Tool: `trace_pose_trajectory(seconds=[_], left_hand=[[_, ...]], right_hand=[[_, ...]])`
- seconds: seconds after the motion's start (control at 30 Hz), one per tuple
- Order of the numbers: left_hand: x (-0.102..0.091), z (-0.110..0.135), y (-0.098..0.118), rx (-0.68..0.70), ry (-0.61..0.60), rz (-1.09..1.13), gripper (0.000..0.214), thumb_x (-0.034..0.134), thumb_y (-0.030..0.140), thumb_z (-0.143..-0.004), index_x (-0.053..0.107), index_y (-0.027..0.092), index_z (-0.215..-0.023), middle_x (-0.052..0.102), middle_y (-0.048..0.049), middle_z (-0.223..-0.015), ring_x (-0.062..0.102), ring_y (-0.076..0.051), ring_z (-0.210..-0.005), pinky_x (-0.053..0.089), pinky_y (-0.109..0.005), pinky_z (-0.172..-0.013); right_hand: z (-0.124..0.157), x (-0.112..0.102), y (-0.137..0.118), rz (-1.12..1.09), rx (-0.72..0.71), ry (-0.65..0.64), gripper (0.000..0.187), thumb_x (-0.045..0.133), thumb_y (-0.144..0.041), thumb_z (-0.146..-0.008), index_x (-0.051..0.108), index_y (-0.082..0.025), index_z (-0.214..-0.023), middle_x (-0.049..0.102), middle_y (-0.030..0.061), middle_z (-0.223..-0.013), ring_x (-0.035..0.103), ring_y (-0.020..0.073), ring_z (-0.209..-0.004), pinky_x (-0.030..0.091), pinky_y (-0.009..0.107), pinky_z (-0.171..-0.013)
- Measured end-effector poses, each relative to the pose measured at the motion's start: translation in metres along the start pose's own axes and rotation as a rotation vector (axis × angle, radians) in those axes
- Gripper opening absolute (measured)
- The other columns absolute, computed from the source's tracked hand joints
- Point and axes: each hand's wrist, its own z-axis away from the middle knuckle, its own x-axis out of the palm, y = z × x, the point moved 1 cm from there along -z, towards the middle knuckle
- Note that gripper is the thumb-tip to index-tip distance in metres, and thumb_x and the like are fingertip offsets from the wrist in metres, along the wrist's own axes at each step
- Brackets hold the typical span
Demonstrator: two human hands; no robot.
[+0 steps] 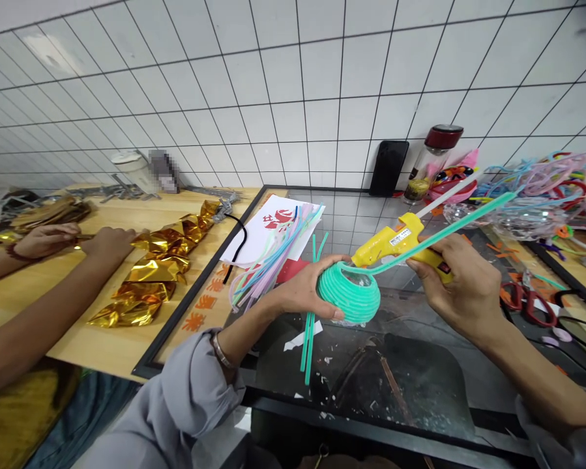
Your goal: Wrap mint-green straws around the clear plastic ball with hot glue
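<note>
My left hand is wrapped round the side of a small round bowl covered in coils of green pipe cleaner. In my right hand is a yellow hot glue gun, a white glue stick jutting from its back. The gun's nozzle touches or nearly touches the bowl's rim. From that rim a loose length of green pipe cleaner runs up to the right, past the gun. More green pipe cleaners lie on the glass tabletop beneath my left wrist.
A bundle of pastel pipe cleaners lies on white paper. At the back stand a phone and a lidded jar. Red-handled scissors and a colourful heap are at right. A co-worker's hands handle gold foil.
</note>
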Motion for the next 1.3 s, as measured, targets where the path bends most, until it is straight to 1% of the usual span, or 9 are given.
trace_pose_trajectory(seconds=[0.27, 0.4, 0.47, 0.6, 0.73, 0.83, 0.97, 1.13, 1.3], left_hand=[[0.0, -0.001, -0.004, 0.036, -0.011, 0.037, 0.107, 0.093, 0.041, -0.048, 0.046, 0.016, -0.141, 0.056, -0.0151, -0.141, 0.053, -0.037, -0.131, 0.041, -0.049, -0.113], [0.0, -0.002, -0.006, 0.037, -0.013, 0.05, 0.107, 0.093, 0.038, -0.048, 0.045, 0.016, -0.141, 0.056, -0.0156, -0.142, 0.053, -0.037, -0.131, 0.04, -0.05, -0.113], [0.001, -0.001, -0.005, 0.04, -0.016, 0.062, 0.105, 0.092, 0.038, -0.049, 0.046, 0.017, -0.14, 0.058, -0.015, -0.139, 0.054, -0.037, -0.13, 0.042, -0.05, -0.112], [0.001, 0.001, 0.001, 0.027, -0.047, 0.073, 0.095, 0.09, 0.033, -0.053, 0.049, 0.019, -0.137, 0.062, -0.012, -0.132, 0.059, -0.035, -0.123, 0.047, -0.047, -0.106], [0.001, 0.003, 0.005, 0.029, 0.027, 0.036, 0.094, 0.09, 0.032, -0.053, 0.049, 0.019, -0.137, 0.06, -0.0124, -0.134, 0.058, -0.034, -0.123, 0.044, -0.048, -0.109], [0.001, 0.004, 0.005, 0.04, 0.064, -0.013, 0.093, 0.089, 0.034, -0.054, 0.049, 0.02, -0.137, 0.057, -0.0121, -0.138, 0.056, -0.035, -0.126, 0.043, -0.049, -0.11], [0.003, 0.003, 0.005, 0.085, 0.104, -0.071, 0.093, 0.088, 0.036, -0.055, 0.048, 0.02, -0.137, 0.053, -0.0127, -0.143, 0.053, -0.036, -0.131, 0.038, -0.051, -0.115], [0.004, 0.002, 0.006, 0.185, 0.078, -0.182, 0.09, 0.088, 0.033, -0.056, 0.048, 0.02, -0.136, 0.049, -0.0145, -0.146, 0.048, -0.036, -0.136, 0.033, -0.053, -0.12], [0.004, 0.001, 0.004, 0.256, 0.028, -0.227, 0.089, 0.087, 0.032, -0.058, 0.047, 0.023, -0.136, 0.047, -0.0148, -0.146, 0.047, -0.036, -0.138, 0.033, -0.055, -0.121]], right_hand=[[0.004, 0.006, 0.01, -0.085, 0.135, -0.002, 0.013, 0.065, -0.027, -0.09, 0.063, -0.023, -0.103, 0.07, 0.0041, -0.086, 0.066, 0.0196, -0.069, 0.051, 0.031, -0.057], [0.008, 0.009, 0.017, -0.183, 0.235, -0.038, 0.015, 0.067, -0.032, -0.089, 0.066, -0.022, -0.1, 0.072, 0.0035, -0.083, 0.067, 0.019, -0.067, 0.053, 0.031, -0.058], [0.012, 0.011, 0.023, -0.25, 0.343, -0.076, 0.02, 0.067, -0.038, -0.088, 0.067, -0.022, -0.1, 0.075, 0.0046, -0.088, 0.07, 0.0209, -0.071, 0.056, 0.034, -0.063], [0.021, 0.019, 0.039, -0.349, 0.688, -0.116, 0.038, 0.07, -0.05, -0.081, 0.069, -0.019, -0.102, 0.077, 0.0079, -0.093, 0.073, 0.0257, -0.079, 0.057, 0.037, -0.069], [0.027, 0.025, 0.056, -0.171, 0.878, -0.144, 0.041, 0.069, -0.055, -0.073, 0.072, -0.019, -0.092, 0.076, 0.0093, -0.085, 0.072, 0.0296, -0.078, 0.054, 0.04, -0.07], [0.032, 0.03, 0.064, 0.026, 0.867, -0.237, 0.042, 0.064, -0.05, -0.077, 0.073, -0.016, -0.101, 0.077, 0.0136, -0.092, 0.071, 0.0334, -0.084, 0.052, 0.042, -0.073], [0.042, 0.041, 0.071, 0.179, 0.749, -0.381, 0.043, 0.059, -0.043, -0.084, 0.069, -0.011, -0.111, 0.075, 0.0188, -0.1, 0.07, 0.0355, -0.094, 0.051, 0.042, -0.076], [0.058, 0.054, 0.081, 0.258, 0.604, -0.419, 0.035, 0.054, -0.04, -0.091, 0.066, -0.012, -0.109, 0.072, 0.0192, -0.098, 0.067, 0.0325, -0.092, 0.048, 0.041, -0.076], [0.064, 0.061, 0.085, 0.307, 0.517, -0.457, 0.039, 0.048, -0.042, -0.097, 0.065, -0.009, -0.11, 0.069, 0.0235, -0.097, 0.065, 0.033, -0.091, 0.045, 0.041, -0.075]])
